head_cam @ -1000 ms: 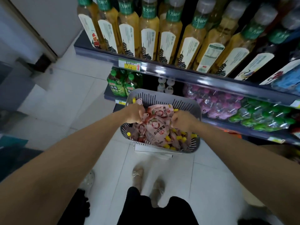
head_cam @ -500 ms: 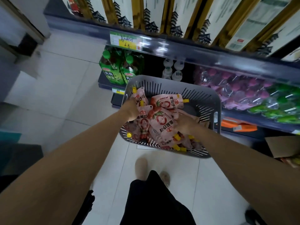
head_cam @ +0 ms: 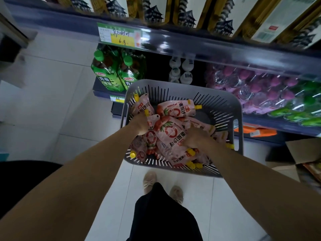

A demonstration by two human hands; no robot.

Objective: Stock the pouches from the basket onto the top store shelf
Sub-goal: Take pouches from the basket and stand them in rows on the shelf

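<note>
- My left hand (head_cam: 140, 124) stays at the left side of the heap, where it was half a second ago, knuckles up beside a yellow cap. Its fingers tuck down among the pouches, out of sight, so I cannot tell whether they are clamped on one.
- The pink plastic pouches with yellow screw caps (head_cam: 172, 136) all lie heaped in the grey slotted plastic basket (head_cam: 182, 85). The heap looks much as it did a moment ago, and not one pouch has come out.
- My right hand (head_cam: 196, 139) has slid from the middle of the heap toward its right, nearer side. It now lies against the edge of the big central pouch. Its fingers are buried under the neighbouring pouches, so I cannot tell whether they grip anything.
- My head has dipped and come closer. The basket fills more of the view, and the tall bottles of yellow liquid (head_cam: 191, 13) above the dark shelf rail (head_cam: 217, 49) are now cut off at the top edge.
- I judge that I am still gathering a handful. Lifting it has not begun, and the top shelf is out of view above.
</note>
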